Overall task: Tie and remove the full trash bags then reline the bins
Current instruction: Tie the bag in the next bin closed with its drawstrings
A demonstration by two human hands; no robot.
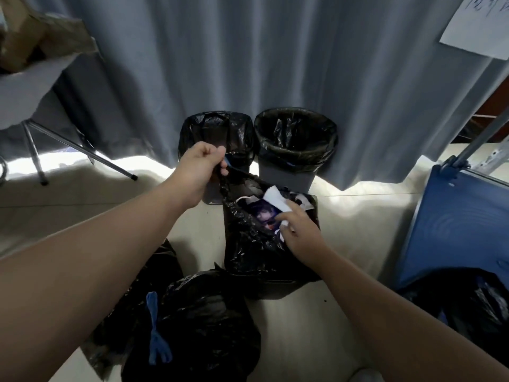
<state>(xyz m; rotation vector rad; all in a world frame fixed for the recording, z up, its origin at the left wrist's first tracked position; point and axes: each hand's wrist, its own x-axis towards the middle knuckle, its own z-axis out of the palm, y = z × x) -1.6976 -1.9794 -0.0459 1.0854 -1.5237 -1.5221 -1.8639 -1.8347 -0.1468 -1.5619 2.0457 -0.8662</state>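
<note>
Pale floor (344, 244): three lined bins (296, 150), tied black bags (192, 326), blue chair (457, 224).

I'm looking at glossy, crinkled black plastic bags (248, 244), a matt grey cloth curtain (261, 64), a smooth blue plastic chair (454, 224), shiny metal legs (82, 150), white paper scraps (275, 199) and a smooth pale floor (358, 230).

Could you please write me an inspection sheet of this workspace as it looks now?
Surface: pale floor, small dark specks.
Job's things: open full bag with paper; tied bag with blue tie; two lined bins.
Clutter: another black bag at right.
Grippers: left hand pinches the blue drawstring; right hand on the paper.
Cables: nothing seen.
Surroundings: grey curtain, blue chair, table.
</note>
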